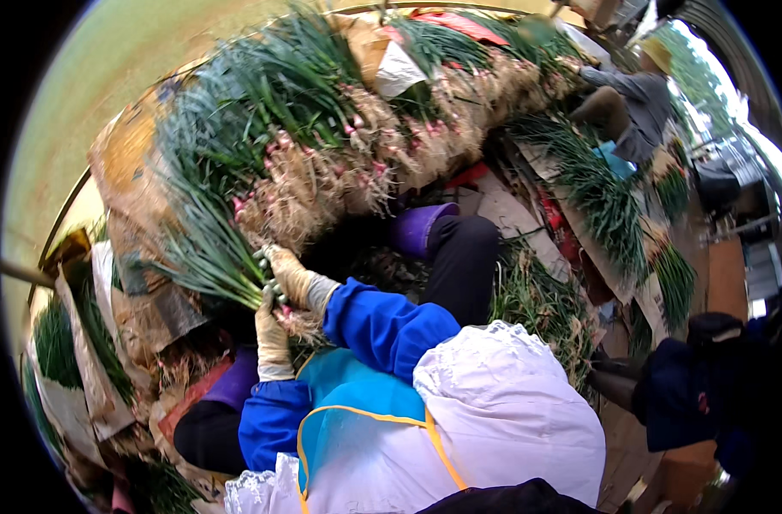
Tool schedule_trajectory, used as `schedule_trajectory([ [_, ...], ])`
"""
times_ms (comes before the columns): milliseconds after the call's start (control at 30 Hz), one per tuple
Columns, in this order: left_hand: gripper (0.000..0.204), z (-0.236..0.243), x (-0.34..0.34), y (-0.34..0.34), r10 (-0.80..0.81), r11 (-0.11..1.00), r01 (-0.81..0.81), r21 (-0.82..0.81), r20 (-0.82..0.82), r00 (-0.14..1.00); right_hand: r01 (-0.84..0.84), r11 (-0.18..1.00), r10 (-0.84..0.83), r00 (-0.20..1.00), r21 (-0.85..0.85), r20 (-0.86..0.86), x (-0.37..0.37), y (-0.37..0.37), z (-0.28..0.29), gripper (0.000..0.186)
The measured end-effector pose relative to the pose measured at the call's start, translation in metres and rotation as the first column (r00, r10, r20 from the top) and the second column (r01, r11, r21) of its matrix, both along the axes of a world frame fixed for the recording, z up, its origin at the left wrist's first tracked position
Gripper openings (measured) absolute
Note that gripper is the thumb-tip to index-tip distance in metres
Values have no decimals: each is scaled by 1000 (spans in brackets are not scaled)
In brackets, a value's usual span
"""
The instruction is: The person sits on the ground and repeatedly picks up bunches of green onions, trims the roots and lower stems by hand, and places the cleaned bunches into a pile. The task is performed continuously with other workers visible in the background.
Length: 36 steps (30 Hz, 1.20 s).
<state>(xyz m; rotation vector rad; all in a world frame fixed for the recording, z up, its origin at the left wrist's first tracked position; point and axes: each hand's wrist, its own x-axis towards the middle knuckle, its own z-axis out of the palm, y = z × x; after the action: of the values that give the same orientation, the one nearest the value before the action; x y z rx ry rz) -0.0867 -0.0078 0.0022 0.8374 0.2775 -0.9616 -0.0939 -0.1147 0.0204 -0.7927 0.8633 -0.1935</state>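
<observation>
Head view: label lines below, biggest first.
Pile: big heap of green onions (322, 146) in front of me, leaves up and left, pinkish bulbs and pale roots facing me. It runs on toward the upper right.
Cardboard: brown sheets (134, 171) under and left of the heap, torn and creased.
Second row: more green onions (596, 188) laid along boards at right, well apart from my hands.
Other person: grey sleeves and a hat (639, 94) at top right, hands at the far end of the heap.
Me: blue sleeves, teal apron, white cover over my lap, dark trousers, purple boot (421, 227) near the roots.
Bunch: small bundle of onions (211, 261) at lower left of the heap, leaves fanning left, root end (301, 324) at my gloves.
Right hand (290, 276): tan glove, closed around the bunch just above the bulbs.
Left hand (271, 338): tan glove, just below the right, touching it, fingers curled on the bulb end of the same bunch.
Grip detail: fingertips hidden by the stalks, so exact finger placement not clear.
</observation>
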Motion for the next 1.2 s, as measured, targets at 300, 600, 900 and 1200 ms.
schedule_trajectory([
  [300, 18, -29, 4, 9, -71, 993, 58, 107, 126, 990, -94, 978, 86, 995, -186, -51, -28, 2, 52, 43],
  [600, 23, -42, 11, 4, -98, 994, 96, -54, -32, 995, 137, 962, -123, 990, -237, 73, -13, 10, 18, 23],
  [900, 30, -11, -11, 0, -226, 953, 228, -198, 32, 973, 414, 859, -332, 898, -300, 287, 11, -2, -56, 24],
  [1200, 31, -18, 9, 6, -306, 865, 339, -369, 146, 941, -134, 892, -227, 693, 432, 684, 9, -24, -47, 33],
])
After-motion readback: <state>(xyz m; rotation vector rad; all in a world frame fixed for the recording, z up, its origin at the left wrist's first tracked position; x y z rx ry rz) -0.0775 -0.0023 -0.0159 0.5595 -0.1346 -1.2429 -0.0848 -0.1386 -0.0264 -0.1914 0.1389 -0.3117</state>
